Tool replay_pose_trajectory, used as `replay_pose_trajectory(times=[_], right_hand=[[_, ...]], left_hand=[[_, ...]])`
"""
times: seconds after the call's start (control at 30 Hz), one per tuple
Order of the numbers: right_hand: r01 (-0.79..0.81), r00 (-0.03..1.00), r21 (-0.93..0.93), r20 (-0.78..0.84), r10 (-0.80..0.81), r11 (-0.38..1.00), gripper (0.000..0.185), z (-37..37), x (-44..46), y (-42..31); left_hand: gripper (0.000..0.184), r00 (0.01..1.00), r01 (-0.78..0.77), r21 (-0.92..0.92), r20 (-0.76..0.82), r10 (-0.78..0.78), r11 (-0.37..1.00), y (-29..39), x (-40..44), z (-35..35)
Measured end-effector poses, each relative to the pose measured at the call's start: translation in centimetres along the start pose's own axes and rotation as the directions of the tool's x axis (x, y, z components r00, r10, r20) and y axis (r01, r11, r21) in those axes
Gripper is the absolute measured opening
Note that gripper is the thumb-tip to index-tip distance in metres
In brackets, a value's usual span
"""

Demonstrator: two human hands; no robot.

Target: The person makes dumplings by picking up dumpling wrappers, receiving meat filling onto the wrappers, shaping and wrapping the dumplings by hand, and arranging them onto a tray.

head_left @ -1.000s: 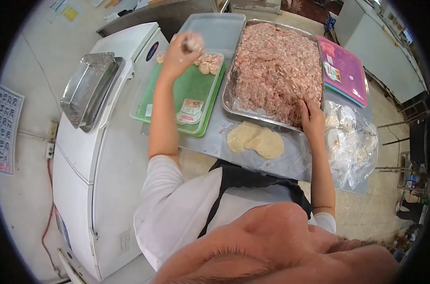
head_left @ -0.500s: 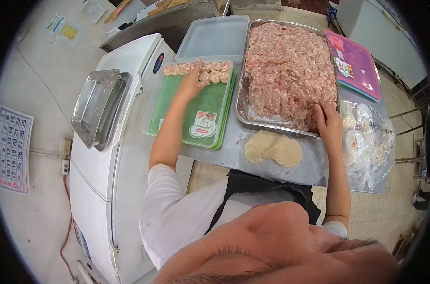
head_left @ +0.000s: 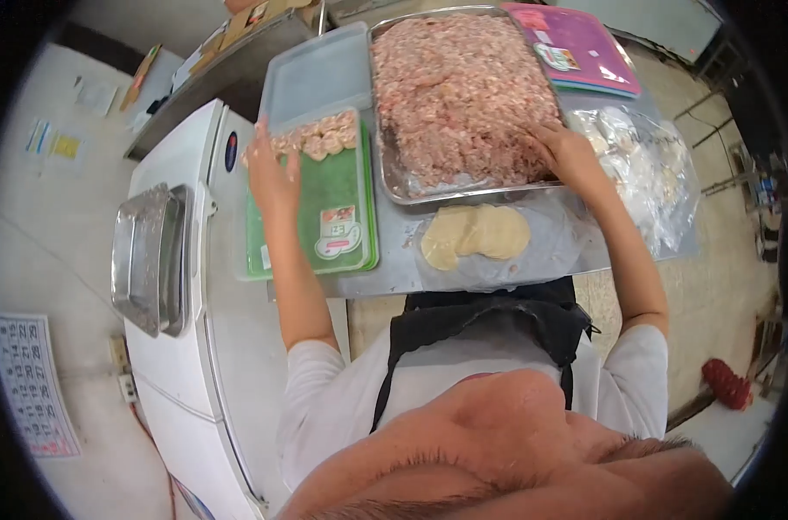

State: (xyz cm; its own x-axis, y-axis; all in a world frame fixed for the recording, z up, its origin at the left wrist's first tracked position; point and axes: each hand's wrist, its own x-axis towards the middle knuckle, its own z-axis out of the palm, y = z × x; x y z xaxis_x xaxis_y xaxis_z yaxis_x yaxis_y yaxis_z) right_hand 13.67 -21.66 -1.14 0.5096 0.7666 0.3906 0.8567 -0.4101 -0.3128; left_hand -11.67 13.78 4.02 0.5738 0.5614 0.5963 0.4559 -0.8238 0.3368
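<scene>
My left hand (head_left: 275,173) is over the left end of the rows of dumplings (head_left: 329,134), fingers apart, at the far side of the green tray (head_left: 307,204). My right hand (head_left: 567,154) reaches over the near right corner of the metal pan (head_left: 402,192), its fingers against the minced meat (head_left: 463,87). Whatever those fingers hold is hard to make out. Round pale wrappers (head_left: 476,236) lie overlapping on plastic in front of the pan.
A translucent lid or tray (head_left: 316,74) lies behind the green tray. Purple lids (head_left: 584,48) and a plastic bag of white bundles (head_left: 645,173) are at the right. A white freezer (head_left: 246,347) with metal pans (head_left: 147,260) stands at the left.
My left hand came down to the tray, then shifted to the left end of the dumplings, fingers spreading. My right hand moved slightly further over the meat. The view has turned.
</scene>
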Motion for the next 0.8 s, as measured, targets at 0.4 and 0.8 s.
replay_pose_trajectory(times=[0.4,0.8], right_hand=[[0.429,0.893,-0.537,0.372,-0.252,0.727,0.008,-3.0,-1.1,-2.8],[0.383,0.922,-0.519,0.269,-0.279,0.764,0.011,-2.7,-0.7,-2.6]], left_hand=[[0.025,0.761,-0.039,-0.644,0.476,0.440,0.764,10.7,-13.8,5.6],[0.028,0.699,-0.127,-0.563,0.534,0.477,0.816,9.4,-15.6,7.4]])
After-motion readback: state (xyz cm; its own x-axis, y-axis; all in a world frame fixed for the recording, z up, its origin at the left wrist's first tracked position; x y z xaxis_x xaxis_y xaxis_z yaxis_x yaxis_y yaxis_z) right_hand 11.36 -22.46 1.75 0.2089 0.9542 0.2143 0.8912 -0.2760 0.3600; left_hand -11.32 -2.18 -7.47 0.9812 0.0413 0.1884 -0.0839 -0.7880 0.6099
